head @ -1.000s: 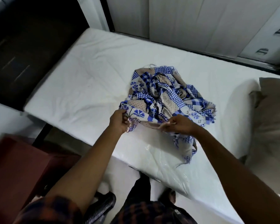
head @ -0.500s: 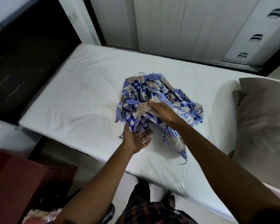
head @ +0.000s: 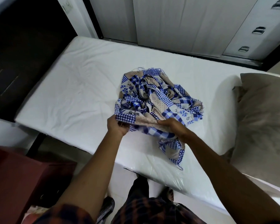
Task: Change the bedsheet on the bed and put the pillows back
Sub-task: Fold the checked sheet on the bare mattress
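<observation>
The crumpled blue-checked bedsheet [head: 155,101] lies heaped at the middle of the bare white mattress [head: 74,88], well apart from its far and left edges. The left hand [head: 118,126] and the right hand [head: 171,126] each grip the sheet's near hem, near the mattress's near edge. A grey pillow [head: 263,126] fills the right end
</observation>
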`<state>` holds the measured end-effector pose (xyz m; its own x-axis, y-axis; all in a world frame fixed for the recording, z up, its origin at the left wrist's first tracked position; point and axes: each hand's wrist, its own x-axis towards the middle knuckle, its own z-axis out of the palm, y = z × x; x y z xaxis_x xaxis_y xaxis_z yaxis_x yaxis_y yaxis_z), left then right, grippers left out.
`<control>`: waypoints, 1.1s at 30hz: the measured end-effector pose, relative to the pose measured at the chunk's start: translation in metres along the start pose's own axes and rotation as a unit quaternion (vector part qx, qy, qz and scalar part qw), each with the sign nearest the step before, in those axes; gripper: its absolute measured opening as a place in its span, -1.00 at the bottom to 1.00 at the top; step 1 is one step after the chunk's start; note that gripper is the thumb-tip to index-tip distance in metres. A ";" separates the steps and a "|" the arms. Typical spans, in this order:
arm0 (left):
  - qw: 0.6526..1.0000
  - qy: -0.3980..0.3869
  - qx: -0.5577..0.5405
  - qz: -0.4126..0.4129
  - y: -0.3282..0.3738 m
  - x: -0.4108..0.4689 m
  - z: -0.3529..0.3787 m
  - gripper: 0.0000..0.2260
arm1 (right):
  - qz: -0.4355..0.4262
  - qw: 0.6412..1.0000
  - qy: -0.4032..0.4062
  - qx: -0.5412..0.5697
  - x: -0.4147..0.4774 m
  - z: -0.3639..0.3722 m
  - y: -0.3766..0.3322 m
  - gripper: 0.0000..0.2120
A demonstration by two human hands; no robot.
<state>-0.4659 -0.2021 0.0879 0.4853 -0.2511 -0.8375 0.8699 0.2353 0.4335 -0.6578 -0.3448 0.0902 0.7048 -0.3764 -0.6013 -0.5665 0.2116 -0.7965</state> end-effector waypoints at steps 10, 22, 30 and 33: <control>0.999 -0.041 0.024 0.003 0.035 0.029 0.018 -0.75 | 0.080 0.939 -0.129 -0.308 0.007 0.014 0.074 -0.58; 0.887 0.001 0.451 -0.096 -0.061 0.059 -0.051 -0.84 | 0.088 0.825 -0.233 -0.507 0.049 0.040 0.061 -0.74; 0.873 0.034 0.486 0.012 -0.026 0.106 -0.063 -0.92 | 0.006 0.897 -0.017 -0.442 0.127 0.079 0.036 -0.52; 0.883 0.028 0.468 0.014 0.003 0.131 -0.091 -0.93 | 0.000 0.882 -0.043 -0.469 0.164 0.115 0.030 -0.44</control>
<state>-0.4074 -0.1488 -0.0508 0.5246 -0.2048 -0.8264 0.5619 -0.6459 0.5168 -0.5103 -0.2966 -0.0395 0.7117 -0.2981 -0.6361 -0.6425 -0.6424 -0.4177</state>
